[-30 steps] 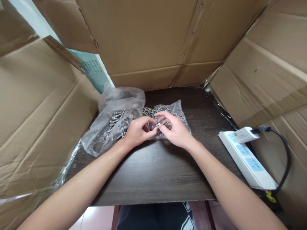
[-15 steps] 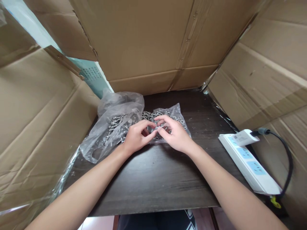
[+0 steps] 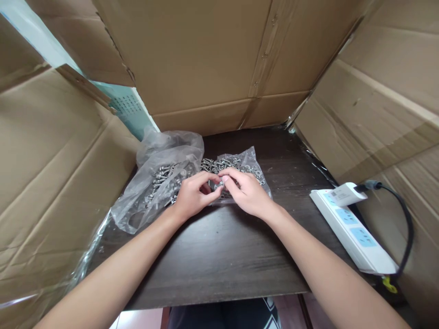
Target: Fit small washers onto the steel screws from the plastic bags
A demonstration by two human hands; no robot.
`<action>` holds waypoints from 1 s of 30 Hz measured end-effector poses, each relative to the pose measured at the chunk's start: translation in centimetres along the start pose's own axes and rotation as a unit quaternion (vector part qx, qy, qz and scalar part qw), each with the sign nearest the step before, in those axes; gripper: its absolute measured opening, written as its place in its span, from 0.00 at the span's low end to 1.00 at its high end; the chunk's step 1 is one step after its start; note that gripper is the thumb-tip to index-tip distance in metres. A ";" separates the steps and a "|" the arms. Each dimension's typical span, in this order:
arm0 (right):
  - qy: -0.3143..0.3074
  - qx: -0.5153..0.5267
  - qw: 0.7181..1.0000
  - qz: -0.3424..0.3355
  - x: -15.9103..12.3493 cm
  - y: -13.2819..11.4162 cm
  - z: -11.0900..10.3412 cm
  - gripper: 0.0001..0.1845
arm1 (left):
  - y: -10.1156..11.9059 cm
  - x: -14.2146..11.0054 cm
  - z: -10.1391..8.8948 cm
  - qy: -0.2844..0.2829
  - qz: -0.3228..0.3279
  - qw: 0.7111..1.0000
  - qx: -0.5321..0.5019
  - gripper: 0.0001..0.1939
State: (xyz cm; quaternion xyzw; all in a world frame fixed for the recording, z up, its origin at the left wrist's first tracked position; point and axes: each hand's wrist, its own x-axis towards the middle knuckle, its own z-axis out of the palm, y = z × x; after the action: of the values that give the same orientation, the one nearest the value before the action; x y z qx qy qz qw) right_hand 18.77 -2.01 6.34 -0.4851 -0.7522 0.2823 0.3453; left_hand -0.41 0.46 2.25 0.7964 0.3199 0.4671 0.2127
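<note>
My left hand (image 3: 196, 194) and my right hand (image 3: 247, 192) meet at the fingertips over the heap of hardware. Between them is a small shiny metal piece, apparently a bolt (image 3: 221, 183), mostly covered by the fingers. Thumb and forefinger of each hand are bent in around it. Whether a nut or washer sits on it is too small to tell. Behind and beneath the hands lie loose bolts (image 3: 208, 164). Washers and nuts (image 3: 252, 170) rest on a clear plastic bag (image 3: 250, 157) by my right hand.
Left of my hands, a larger crumpled clear bag (image 3: 128, 212) holds several bolts. A white power strip (image 3: 355, 237) with a plugged-in adapter (image 3: 346, 194) and black cable (image 3: 409, 228) lies at the right. Cardboard walls (image 3: 206, 59) enclose the dark table (image 3: 219, 260).
The fingertips have drawn closer together. My right thumb and forefinger have shifted on the bolt, hiding more of it. The view has moved slightly.
</note>
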 end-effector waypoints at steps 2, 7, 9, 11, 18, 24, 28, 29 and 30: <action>0.008 0.007 1.000 -0.003 0.0 0.0 0.0 0.11 | 0.0 0.0 0.0 0.002 -0.001 1.000 -0.001 0.04; 0.015 0.024 1.000 -0.007 0.0 -0.1 0.0 0.10 | 0.0 0.0 0.0 0.003 -0.005 1.000 -0.001 0.04; 0.019 0.021 0.999 -0.027 -0.1 -0.2 0.0 0.13 | 0.0 -0.1 0.0 0.000 -0.008 1.000 -0.002 0.04; 0.025 0.020 0.998 -0.046 -0.1 -0.2 0.0 0.17 | 0.0 -0.1 0.0 0.001 -0.012 1.000 -0.005 0.05; 0.018 0.032 0.999 0.003 0.1 0.0 -0.1 0.13 | 0.1 -0.1 -0.1 0.011 -0.005 1.000 -0.003 0.05; 0.014 0.042 0.999 0.004 0.1 0.1 0.2 0.11 | 0.1 -0.1 0.0 0.008 -0.016 1.000 0.011 0.05; 0.025 0.057 0.998 -0.001 0.1 0.1 0.5 0.12 | 0.0 -0.1 -0.1 0.003 -0.025 1.000 0.011 0.05; 0.026 0.064 0.998 0.006 0.1 0.0 0.5 0.13 | 0.0 -0.1 -0.1 0.003 -0.025 1.000 0.010 0.05; 0.021 0.073 0.997 0.016 0.0 0.0 0.6 0.15 | 0.0 0.0 -0.1 0.002 -0.024 1.000 0.010 0.05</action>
State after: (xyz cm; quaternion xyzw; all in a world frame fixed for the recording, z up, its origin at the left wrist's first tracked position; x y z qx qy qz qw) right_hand 18.25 -2.05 6.01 -0.4763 -0.7146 0.3316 0.3906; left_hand -0.49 0.45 2.24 0.7896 0.3436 0.4605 0.2154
